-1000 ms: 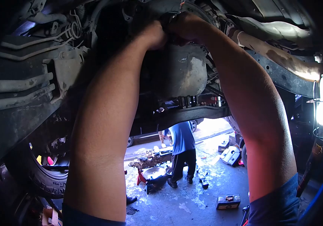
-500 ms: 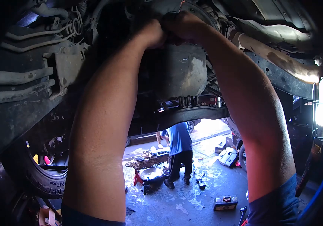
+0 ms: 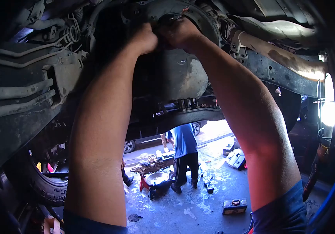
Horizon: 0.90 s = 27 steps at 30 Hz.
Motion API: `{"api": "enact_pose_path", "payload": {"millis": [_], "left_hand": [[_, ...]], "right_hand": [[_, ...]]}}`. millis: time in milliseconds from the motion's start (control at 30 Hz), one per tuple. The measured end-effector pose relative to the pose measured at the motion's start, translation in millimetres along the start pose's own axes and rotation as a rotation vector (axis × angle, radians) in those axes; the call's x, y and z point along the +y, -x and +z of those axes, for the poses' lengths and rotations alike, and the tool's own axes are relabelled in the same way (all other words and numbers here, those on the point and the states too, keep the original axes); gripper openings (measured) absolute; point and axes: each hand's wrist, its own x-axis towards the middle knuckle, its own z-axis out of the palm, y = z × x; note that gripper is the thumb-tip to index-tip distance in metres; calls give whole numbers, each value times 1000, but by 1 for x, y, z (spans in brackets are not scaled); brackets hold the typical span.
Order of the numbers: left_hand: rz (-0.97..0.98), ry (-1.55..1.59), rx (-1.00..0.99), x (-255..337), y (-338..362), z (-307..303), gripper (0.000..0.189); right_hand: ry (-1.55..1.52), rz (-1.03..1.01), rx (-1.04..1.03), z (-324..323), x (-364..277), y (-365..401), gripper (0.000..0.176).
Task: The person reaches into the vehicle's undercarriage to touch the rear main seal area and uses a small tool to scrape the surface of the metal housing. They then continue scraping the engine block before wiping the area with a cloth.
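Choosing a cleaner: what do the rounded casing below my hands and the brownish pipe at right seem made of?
Casing: probably metal, judging by its dull grey finish and pale scuffed patch. Pipe: likely metal, matte brown, its dark blotches perhaps rust.

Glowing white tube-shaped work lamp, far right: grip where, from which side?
Likely by the slim shaft under the glow of the white tube-shaped work lamp, best from picture-left, the side facing the right hand. The shaft leans slightly off upright, so a sideways wrap should suit and stay below the glare.

dark round housing (image 3: 153, 11), overhead — partly shadowed
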Motion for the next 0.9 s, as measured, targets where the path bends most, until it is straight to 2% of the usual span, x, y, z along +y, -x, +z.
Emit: {"api": "enact_pose_path", "payload": {"millis": [100, 167, 233, 300, 367, 400, 533, 600, 633, 667, 767, 833, 867, 900], "left_hand": [[20, 107, -24, -34, -19, 12, 38], [16, 173, 16, -44, -28, 21, 36], [-32, 274, 5, -34, -21, 18, 39], [-136, 405, -36, -15, 0, 7, 31], [-263, 552, -79, 11, 22, -5, 17], [-262, 538, -75, 15, 30, -7, 16], [-207, 462, -109, 27, 58, -24, 15], [-161, 411, -159, 41, 78, -35, 15], [-163, 430, -187, 51, 91, -36, 13], [-174, 435, -269, 60, 102, -37, 13], [-45, 306, -507, 85, 151, -27, 19], [75, 180, -652, 89, 180, -4, 25], [154, 86, -712, 95, 196, 6, 28], [233, -77, -815, 95, 216, 19, 31]], "right_hand": [[239, -192, 122, -6, -8, 15, 29], [167, -167, 191, -8, -3, 37, 31], [-59, -2, 241, -2, 6, 63, 33], [-227, 107, 313, 1, 6, 93, 32], [-558, 290, 300, 4, -4, 130, 30], [-755, 397, 285, 3, -16, 154, 30], [-852, 363, 280, 10, -39, 244, 24], [-1054, 324, 278, 23, -44, 289, 20], [-1036, 372, 234, 21, -51, 310, 18], [-1014, 420, 190, 18, -58, 332, 15], [-888, 281, 201, 36, -56, 394, 10], [-983, 441, 166, 49, -56, 435, 7], [-1111, 611, 146, 52, -58, 455, 5], [-1146, 648, 104, 58, -54, 478, 6]]}}
